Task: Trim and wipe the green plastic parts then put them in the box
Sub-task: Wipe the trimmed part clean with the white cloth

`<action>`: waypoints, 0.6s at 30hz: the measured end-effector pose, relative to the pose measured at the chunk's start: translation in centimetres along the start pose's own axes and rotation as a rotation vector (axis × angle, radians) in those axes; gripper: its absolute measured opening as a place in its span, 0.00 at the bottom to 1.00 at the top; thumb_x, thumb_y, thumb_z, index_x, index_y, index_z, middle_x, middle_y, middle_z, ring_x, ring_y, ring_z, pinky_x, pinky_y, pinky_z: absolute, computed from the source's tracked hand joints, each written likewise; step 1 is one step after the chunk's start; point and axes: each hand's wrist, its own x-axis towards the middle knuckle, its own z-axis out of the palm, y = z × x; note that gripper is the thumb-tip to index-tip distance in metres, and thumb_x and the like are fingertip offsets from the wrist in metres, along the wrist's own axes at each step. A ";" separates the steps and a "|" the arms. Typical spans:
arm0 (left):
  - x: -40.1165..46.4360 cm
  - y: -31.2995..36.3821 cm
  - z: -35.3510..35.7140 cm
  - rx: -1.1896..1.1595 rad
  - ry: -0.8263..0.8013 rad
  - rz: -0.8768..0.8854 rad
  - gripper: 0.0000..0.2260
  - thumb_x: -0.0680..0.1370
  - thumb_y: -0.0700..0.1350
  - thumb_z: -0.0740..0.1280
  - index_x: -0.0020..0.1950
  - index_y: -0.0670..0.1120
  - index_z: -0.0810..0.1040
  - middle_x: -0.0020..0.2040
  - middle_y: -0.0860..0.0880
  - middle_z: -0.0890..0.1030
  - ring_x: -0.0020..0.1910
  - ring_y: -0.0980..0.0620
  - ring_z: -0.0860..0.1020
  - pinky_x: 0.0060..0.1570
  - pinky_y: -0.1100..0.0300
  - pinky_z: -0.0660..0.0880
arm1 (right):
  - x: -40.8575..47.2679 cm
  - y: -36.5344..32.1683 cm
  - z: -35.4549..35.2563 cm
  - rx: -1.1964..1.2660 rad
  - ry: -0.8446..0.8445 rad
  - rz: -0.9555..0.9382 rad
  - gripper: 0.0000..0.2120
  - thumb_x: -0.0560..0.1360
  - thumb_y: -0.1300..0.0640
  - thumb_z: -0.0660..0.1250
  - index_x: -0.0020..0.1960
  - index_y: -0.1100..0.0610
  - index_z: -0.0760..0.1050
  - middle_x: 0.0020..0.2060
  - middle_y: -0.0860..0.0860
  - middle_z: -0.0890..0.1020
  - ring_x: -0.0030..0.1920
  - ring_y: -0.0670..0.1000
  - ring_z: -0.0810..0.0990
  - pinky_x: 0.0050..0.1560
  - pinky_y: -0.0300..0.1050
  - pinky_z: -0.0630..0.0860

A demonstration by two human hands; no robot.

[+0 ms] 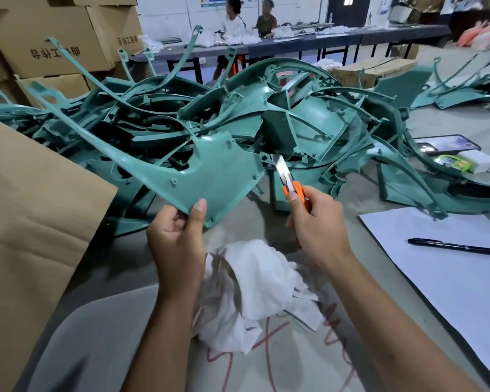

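The left hand (178, 236) pinches the lower edge of a green plastic part (210, 171), raised over the desk (266, 216) — the right hand (314, 222) grips an orange knife (290, 182), blade up at the part's right edge.

Smooth green plastic part (210, 165), shiny metal blade (279, 167), white cloth (252, 290)

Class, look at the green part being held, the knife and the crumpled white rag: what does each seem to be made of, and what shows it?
Green part: moulded plastic, smooth satin sheen, with small moulded pegs. Knife: shiny metal blade, orange handle that looks plastic. Rag: soft white cloth, probably cotton, judging by its folds and frayed edges.
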 end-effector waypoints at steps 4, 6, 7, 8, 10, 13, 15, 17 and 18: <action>0.5 0.7 -0.8 -0.011 0.005 0.069 0.08 0.86 0.44 0.60 0.53 0.51 0.79 0.45 0.61 0.83 0.44 0.63 0.80 0.44 0.70 0.75 | 0.0 0.6 -0.3 -0.616 -0.058 0.012 0.16 0.84 0.48 0.61 0.41 0.54 0.73 0.33 0.53 0.78 0.34 0.59 0.76 0.32 0.48 0.66; 0.9 0.7 -1.0 -0.069 0.054 0.044 0.10 0.86 0.45 0.58 0.60 0.51 0.78 0.54 0.56 0.84 0.54 0.58 0.82 0.52 0.64 0.78 | -0.2 0.2 -0.2 -0.784 -0.136 0.031 0.13 0.82 0.48 0.64 0.44 0.54 0.77 0.39 0.54 0.81 0.40 0.60 0.78 0.36 0.49 0.71; 1.0 0.6 -1.0 -0.086 0.081 0.036 0.11 0.85 0.45 0.58 0.62 0.49 0.78 0.57 0.53 0.84 0.56 0.55 0.82 0.54 0.61 0.78 | -0.3 -0.1 -0.1 -0.813 -0.166 0.003 0.12 0.81 0.45 0.66 0.49 0.54 0.79 0.45 0.53 0.82 0.47 0.59 0.78 0.42 0.50 0.74; 1.2 0.5 -1.1 -0.099 0.104 0.031 0.12 0.85 0.45 0.57 0.64 0.48 0.77 0.59 0.50 0.83 0.58 0.54 0.82 0.57 0.59 0.78 | -0.4 -0.3 -0.2 -0.816 -0.177 -0.053 0.15 0.80 0.41 0.67 0.55 0.52 0.80 0.53 0.53 0.82 0.55 0.58 0.76 0.52 0.52 0.76; 1.5 0.2 -1.4 -0.111 0.140 0.024 0.13 0.85 0.47 0.57 0.65 0.50 0.77 0.61 0.49 0.83 0.60 0.52 0.81 0.59 0.57 0.78 | -0.6 -1.1 -0.5 -0.686 -0.238 -0.267 0.28 0.75 0.32 0.68 0.69 0.46 0.77 0.66 0.49 0.75 0.69 0.54 0.65 0.70 0.55 0.67; 1.7 -0.1 -1.9 -0.097 0.205 0.042 0.12 0.85 0.49 0.58 0.63 0.53 0.78 0.58 0.52 0.84 0.58 0.55 0.82 0.56 0.61 0.78 | -1.6 -2.5 -0.1 -0.298 -0.539 -0.530 0.33 0.71 0.28 0.70 0.74 0.37 0.72 0.75 0.39 0.67 0.78 0.47 0.55 0.78 0.60 0.56; 1.9 -0.1 -2.0 -0.092 0.269 0.028 0.10 0.84 0.53 0.58 0.60 0.57 0.78 0.55 0.58 0.84 0.55 0.59 0.82 0.53 0.65 0.76 | -2.8 -2.8 1.2 -0.249 -0.746 -0.604 0.39 0.67 0.27 0.74 0.75 0.33 0.69 0.77 0.36 0.65 0.79 0.47 0.56 0.78 0.59 0.58; 2.1 0.0 -2.0 -0.079 0.318 -0.003 0.09 0.82 0.57 0.59 0.55 0.66 0.79 0.53 0.63 0.84 0.55 0.61 0.81 0.55 0.65 0.74 | -3.9 -3.0 2.6 -0.278 -0.882 -0.672 0.40 0.65 0.30 0.78 0.75 0.35 0.71 0.75 0.40 0.70 0.77 0.48 0.61 0.74 0.59 0.64; 2.2 0.0 -2.1 -0.073 0.332 -0.006 0.09 0.81 0.58 0.59 0.54 0.68 0.78 0.54 0.62 0.83 0.56 0.60 0.80 0.57 0.63 0.75 | -4.2 -3.1 3.1 -0.258 -0.917 -0.690 0.37 0.66 0.34 0.80 0.73 0.38 0.75 0.72 0.42 0.74 0.75 0.49 0.66 0.71 0.59 0.67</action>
